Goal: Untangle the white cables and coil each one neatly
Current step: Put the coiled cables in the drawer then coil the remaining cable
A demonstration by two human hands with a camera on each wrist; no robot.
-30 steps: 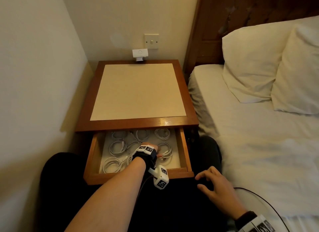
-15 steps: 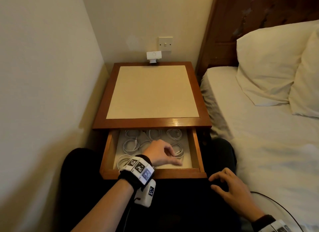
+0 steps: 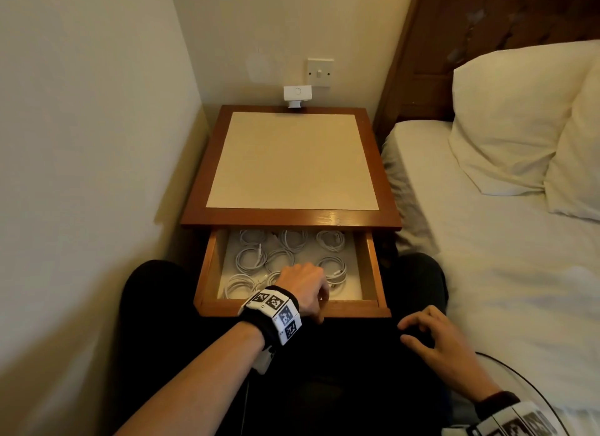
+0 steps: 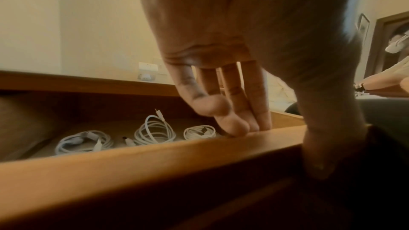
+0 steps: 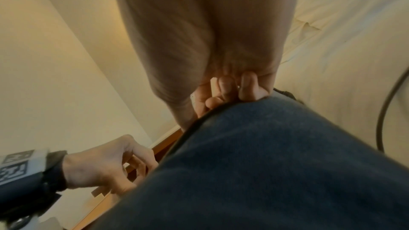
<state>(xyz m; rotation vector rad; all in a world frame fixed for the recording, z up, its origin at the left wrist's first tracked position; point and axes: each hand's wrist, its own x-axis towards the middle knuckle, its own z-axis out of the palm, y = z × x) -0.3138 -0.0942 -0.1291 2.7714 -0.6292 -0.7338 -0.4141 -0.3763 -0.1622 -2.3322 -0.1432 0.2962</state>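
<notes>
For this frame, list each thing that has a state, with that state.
Wooden bedside drawer: pulled open.
White cables: coiled, lying separately in the drawer.
Left hand: fingers over the drawer's front edge, thumb outside; holds no cable.
Right hand: resting on the dark trouser leg, holding nothing.

The left hand (image 3: pixel 305 289) covers the coiled cables (image 3: pixel 250 258) at the drawer's (image 3: pixel 368 266) front edge. The nightstand top (image 3: pixel 292 216) hides the drawer's rear. The right hand's (image 3: pixel 435 341) wrist is cropped.
</notes>
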